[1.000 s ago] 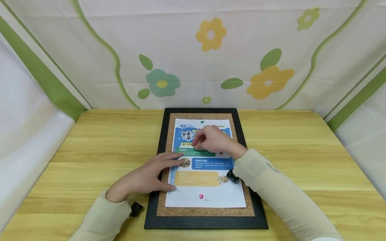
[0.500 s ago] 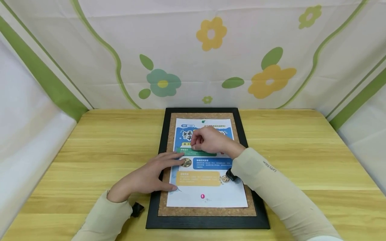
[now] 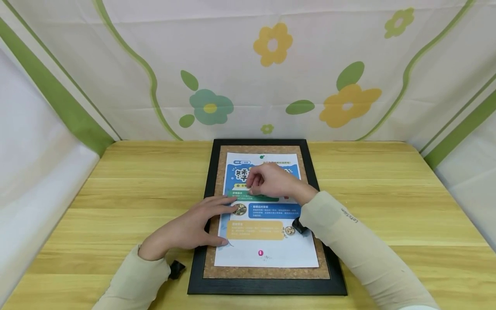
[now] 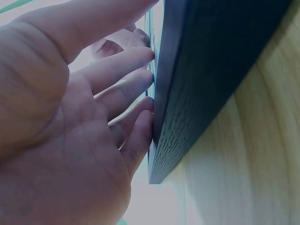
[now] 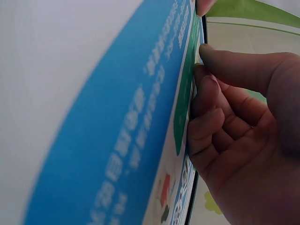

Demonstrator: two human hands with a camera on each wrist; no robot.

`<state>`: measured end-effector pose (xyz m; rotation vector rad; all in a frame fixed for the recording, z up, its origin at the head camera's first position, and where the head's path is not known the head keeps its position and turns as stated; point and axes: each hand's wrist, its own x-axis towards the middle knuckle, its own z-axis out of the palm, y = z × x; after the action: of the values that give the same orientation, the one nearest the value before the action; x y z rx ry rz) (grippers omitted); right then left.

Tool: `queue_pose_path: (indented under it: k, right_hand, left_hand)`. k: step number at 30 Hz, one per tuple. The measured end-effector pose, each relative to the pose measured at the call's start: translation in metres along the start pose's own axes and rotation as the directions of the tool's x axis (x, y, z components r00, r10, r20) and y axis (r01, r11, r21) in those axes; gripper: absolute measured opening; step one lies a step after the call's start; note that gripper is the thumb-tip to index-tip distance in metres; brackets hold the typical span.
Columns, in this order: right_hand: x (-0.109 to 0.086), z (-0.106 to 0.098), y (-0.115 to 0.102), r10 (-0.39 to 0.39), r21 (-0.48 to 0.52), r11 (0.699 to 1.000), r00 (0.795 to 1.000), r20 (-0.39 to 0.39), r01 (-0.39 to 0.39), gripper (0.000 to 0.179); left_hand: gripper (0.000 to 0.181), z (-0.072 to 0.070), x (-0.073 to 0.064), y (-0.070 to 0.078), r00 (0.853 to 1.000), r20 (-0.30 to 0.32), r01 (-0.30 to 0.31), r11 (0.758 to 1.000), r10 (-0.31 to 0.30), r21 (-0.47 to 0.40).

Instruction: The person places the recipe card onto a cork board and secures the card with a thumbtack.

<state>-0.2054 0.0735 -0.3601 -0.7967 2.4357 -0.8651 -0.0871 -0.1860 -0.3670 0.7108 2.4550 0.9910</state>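
A printed poster (image 3: 267, 254) with blue, green and yellow panels lies on a cork board (image 3: 226, 272) in a black frame (image 3: 267, 286). My left hand (image 3: 193, 224) spans the frame's left side, fingers extended and thumb apart, fingertips resting on the poster's left edge. In the left wrist view, the left hand (image 4: 89, 108) is beside the frame's dark side (image 4: 197, 79). My right hand (image 3: 271, 178) is curled over the poster's upper middle, thumb and index fingertips brought together at the green panel. In the right wrist view, the right hand (image 5: 239, 108) has curled fingers against the paper; I cannot tell whether anything is between the fingertips.
The framed board lies on a wooden table (image 3: 387, 193), its far edge close to a floral cloth backdrop (image 3: 248, 77). White cloth also hangs at the left and right. A small black device (image 3: 176, 270) is at the left cuff, another black device (image 3: 299, 225) at the right cuff.
Both hands keep nearly the same place and pose, with only slight shifts of the right fingers over the green panel. The whole head view has drifted a little.
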Motion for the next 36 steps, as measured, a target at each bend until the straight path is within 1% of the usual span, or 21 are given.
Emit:
queue_pose_path:
  k: [9, 16, 20, 24, 29, 36]
  right_hand:
    - [0.0005, -0.0007, 0.0006, 0.023, -0.004, 1.0, 1.0, 0.009, -0.022, 0.005]
    - [0.0009, -0.0005, 0.0025, 0.012, 0.011, 1.0, 1.0, 0.004, -0.013, 0.014]
    - [0.0002, -0.0019, 0.0037, 0.029, 0.031, 0.999, 1.0, 0.01, -0.03, 0.018]
    - [-0.0006, -0.0036, 0.0036, 0.039, 0.044, 0.998, 0.999, 0.012, -0.04, 0.013]
    - [-0.001, -0.004, 0.0041, 0.034, 0.027, 0.999, 0.999, -0.006, -0.034, 0.005]
    - [-0.0005, -0.0028, 0.0058, 0.02, -0.001, 1.0, 0.999, -0.038, -0.021, 0.004]
  left_hand:
    - [0.073, 0.0005, 0.0, -0.0005, 1.0, 0.001, 0.006, 1.0, -0.006, -0.003]
    - [0.073, 0.0006, -0.0001, -0.0008, 1.0, -0.002, 0.003, 1.0, -0.003, -0.002]
    - [0.073, 0.0002, -0.0003, -0.0011, 1.0, 0.0, -0.004, 1.0, 0.004, -0.003]
    - [0.073, -0.0001, -0.0003, -0.0013, 1.0, -0.001, -0.012, 1.0, 0.012, 0.0]
    - [0.073, 0.0002, -0.0004, -0.0012, 1.0, -0.001, -0.014, 1.0, 0.014, 0.004]
    - [0.073, 0.0009, -0.0004, -0.0008, 1.0, -0.004, -0.014, 1.0, 0.014, 0.012]
